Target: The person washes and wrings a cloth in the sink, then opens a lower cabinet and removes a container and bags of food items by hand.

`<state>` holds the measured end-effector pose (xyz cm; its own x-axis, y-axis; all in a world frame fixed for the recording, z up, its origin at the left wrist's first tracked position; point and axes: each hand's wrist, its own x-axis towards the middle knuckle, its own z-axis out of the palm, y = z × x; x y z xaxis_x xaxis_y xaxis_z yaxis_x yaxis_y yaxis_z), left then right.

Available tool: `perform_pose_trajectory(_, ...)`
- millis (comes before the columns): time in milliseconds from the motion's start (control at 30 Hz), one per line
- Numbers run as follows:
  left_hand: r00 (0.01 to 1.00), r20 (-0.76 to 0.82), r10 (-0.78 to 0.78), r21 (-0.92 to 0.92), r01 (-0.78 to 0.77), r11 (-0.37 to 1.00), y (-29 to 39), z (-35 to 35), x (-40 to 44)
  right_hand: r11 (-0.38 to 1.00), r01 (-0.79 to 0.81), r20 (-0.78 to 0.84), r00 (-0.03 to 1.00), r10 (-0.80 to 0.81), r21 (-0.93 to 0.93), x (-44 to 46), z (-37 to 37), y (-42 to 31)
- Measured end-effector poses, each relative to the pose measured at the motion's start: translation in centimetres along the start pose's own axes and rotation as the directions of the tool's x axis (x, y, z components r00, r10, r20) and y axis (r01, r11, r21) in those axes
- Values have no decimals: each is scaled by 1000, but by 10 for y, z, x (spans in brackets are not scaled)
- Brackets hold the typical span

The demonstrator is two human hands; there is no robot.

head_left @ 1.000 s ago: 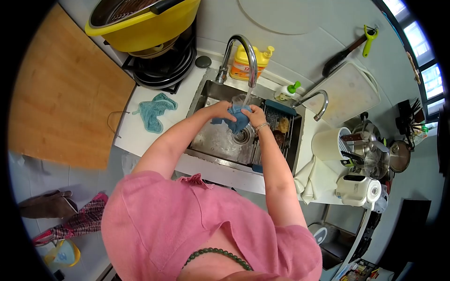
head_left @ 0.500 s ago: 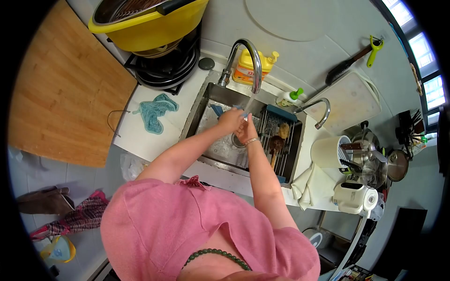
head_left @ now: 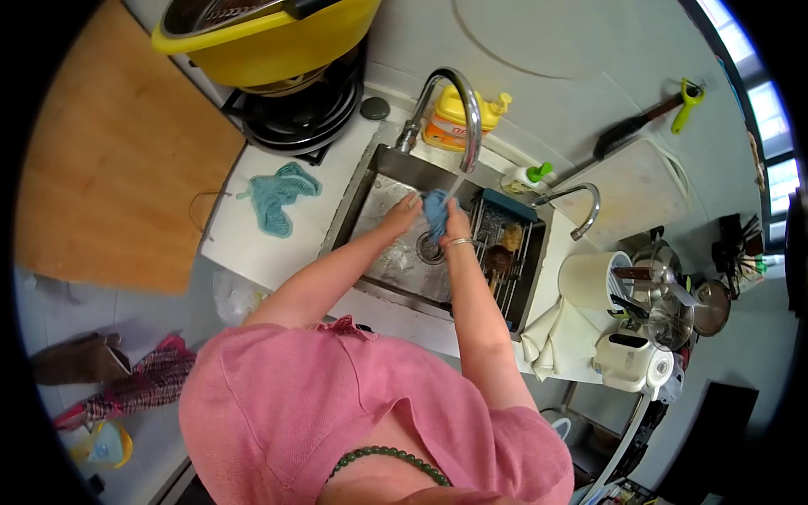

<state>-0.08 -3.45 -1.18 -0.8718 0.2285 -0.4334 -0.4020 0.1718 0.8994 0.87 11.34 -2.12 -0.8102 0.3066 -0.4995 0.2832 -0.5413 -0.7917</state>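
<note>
Over the steel sink (head_left: 394,282), the right hand (head_left: 455,223) holds blue cloth (head_left: 435,214).

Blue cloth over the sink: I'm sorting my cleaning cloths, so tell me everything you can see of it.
The blue cloth looks like soft fabric, bunched and creased, its full outline lost in the folds. The right hand holds it over the sink, near the drain, under water running from the tall curved faucet. The left hand is beside it; whether its fingers touch is unclear.
</note>
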Motion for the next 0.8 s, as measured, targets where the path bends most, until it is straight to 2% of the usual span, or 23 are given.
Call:
perform_pose_trajectory(33, 986, -62, -155, -160, 144, 977, -6, 8, 14, 1000, -22, 15, 1000, 22, -18, -7, 7, -3)
perform_pose_trajectory(67, 990, -28, -138, -150, 132, 980, -15, 10, 24, 984, -122, -111, 988, 108, -131, -11, 14, -8)
perform_pose_trajectory(100, 980, 90, -179, -307, 198, 931, -10, 10, 26, 993, -36, -51, 998, 30, -114, -28, 27, -22)
perform_pose_trajectory(133, 952, 220, -213, -435, 291, 852, -7, 13, 26, 782, 73, -118, 976, -184, -620, 9, 4, 3)
perform_pose_trajectory(167, 987, 118, -106, -443, 148, 884, -14, 22, 27, 616, 53, -134, 958, -254, -786, -17, 12, -15)
perform_pose_trajectory(200, 1000, 14, 9, -437, -2, 899, -20, 33, 25, 589, 38, -170, 940, -295, -808, -21, 6, -12)
perform_pose_trajectory(233, 998, 56, 31, -414, -5, 910, -13, 41, 16, 749, -45, -191, 975, -110, -661, -31, 4, -15)
perform_pose_trajectory(267, 999, -11, 44, -362, -45, 931, 2, 45, 0, 987, -95, -147, 986, 76, -128, -3, -11, 25)
perform_pose_trajectory(300, 995, -77, 61, -307, -82, 948, 11, 47, -11, 866, -492, -93, 862, 499, 83, -24, -10, 10)
perform_pose_trajectory(333, 996, -35, 80, -279, -86, 956, 12, 49, -18, 850, -459, 13, 881, 472, 258, -41, -3, 5)
perform_pose_trajectory(367, 996, 16, 83, -198, -78, 977, 12, 52, -23, 807, -404, 166, 914, 369, 431, -21, -11, 35)
perform_pose_trajectory(400, 995, 69, 75, -112, -67, 991, 9, 55, -27, 787, -351, 105, 932, 348, 507, -11, -11, 50)
perform_pose_trajectory(433, 980, 17, 196, 22, -196, 980, -6, 50, -16, 778, -307, 167, 952, 258, 548, -5, -7, 62)
perform_pose_trajectory(500, 888, -58, 457, 308, -419, 854, -9, 29, 6, 812, -201, 41, 976, 214, 548, -2, 9, 74)
perform_pose_trajectory(567, 914, -191, 358, 119, -341, 933, -39, 9, 54, 840, -136, 18, 989, 150, 525, -23, 34, 63)
perform_pose_trajectory(600, 918, -174, 357, 122, -340, 932, -40, 13, 51, 835, -127, 4, 989, 147, 536, -31, 42, 53)
perform_pose_trajectory(633, 988, -73, 138, -337, -155, 929, -36, 15, 47, 808, -117, -25, 987, 160, 578, -32, 48, 42)
perform_pose_trajectory(667, 993, 116, -29, -697, 102, 710, -32, 15, 42, 777, -109, -48, 983, 176, 620, -31, 53, 32)
perform_pose_trajectory(700, 989, 147, 33, -676, 76, 733, -27, 22, 24, 842, -169, -76, 968, 240, 512, -6, 38, 46)
perform_pose_trajectory(733, 980, 177, 95, -657, 45, 753, -22, 29, 8, 836, -167, -77, 967, 241, 522, 1, 36, 43)
perform_pose_trajectory(767, 979, 144, 143, -588, -32, 808, -8, 39, -13, 949, -43, -156, 983, 96, 311, 7, 32, 40)
perform_pose_trajectory(800, 974, 116, 193, -515, -107, 850, 4, 43, -26, 994, 81, -202, 977, -65, 71, 7, 28, 38)
